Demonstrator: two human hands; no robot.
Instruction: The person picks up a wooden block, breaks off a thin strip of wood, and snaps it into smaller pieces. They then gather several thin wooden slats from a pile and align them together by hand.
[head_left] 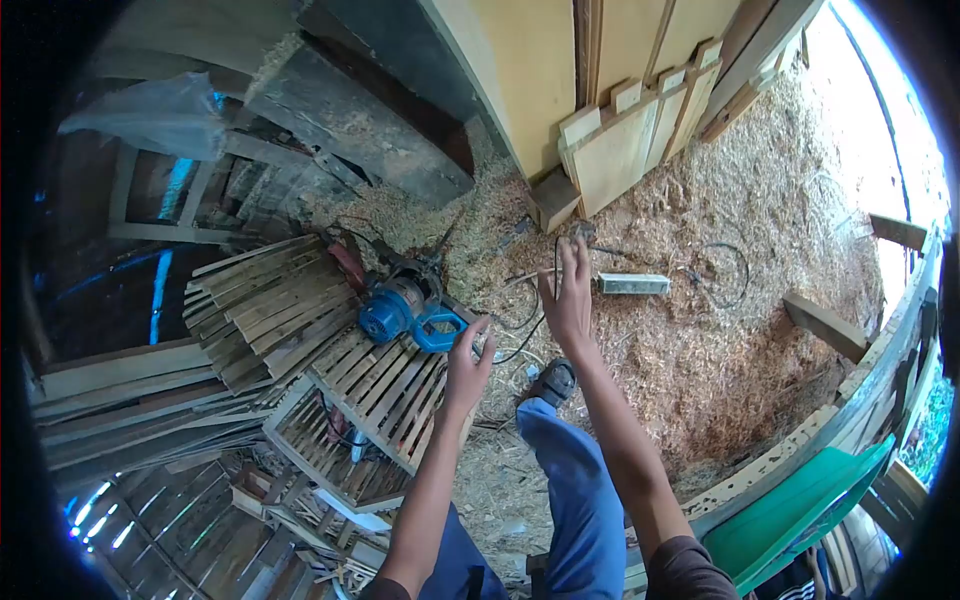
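Head view: left hand point(468, 362) open near blue power tool point(405, 308), right hand point(568, 295) open, empty; loose cable point(525, 325) underfoot, snag risk; tool could tip off slatted crate point(385, 385).

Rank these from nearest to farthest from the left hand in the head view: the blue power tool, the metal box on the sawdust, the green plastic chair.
1. Blue power tool: just to the side of the left hand, on the wooden slat crate.
2. Metal box: on the sawdust beyond the right hand.
3. Green plastic chair: far off at the lower right edge.
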